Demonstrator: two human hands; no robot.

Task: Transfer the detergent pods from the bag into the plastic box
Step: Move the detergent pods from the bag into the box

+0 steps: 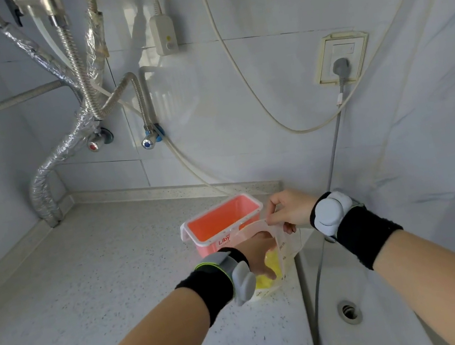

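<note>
Box (223, 224): pink, open-topped, white-rimmed, standing upright on the speckled counter (100, 270); its inside shows no pods. Bag (282, 249): clear, standing just in front of the box and touching its front wall, at the counter's right edge. Pods (265, 279): yellow, lying in the bottom of the bag. Left hand (261, 257): reaching down inside the bag, fingers at the pods; whether they are closed on one cannot be told through the plastic. Right hand (287, 210): to the right of the box, thumb and fingers pinched on the bag's top edge, holding its mouth open. Sink (361, 285): right of the bag, with a grey cable (335, 150) running down past the box's right side. Hoses (77, 86) hang well behind the box.
</note>
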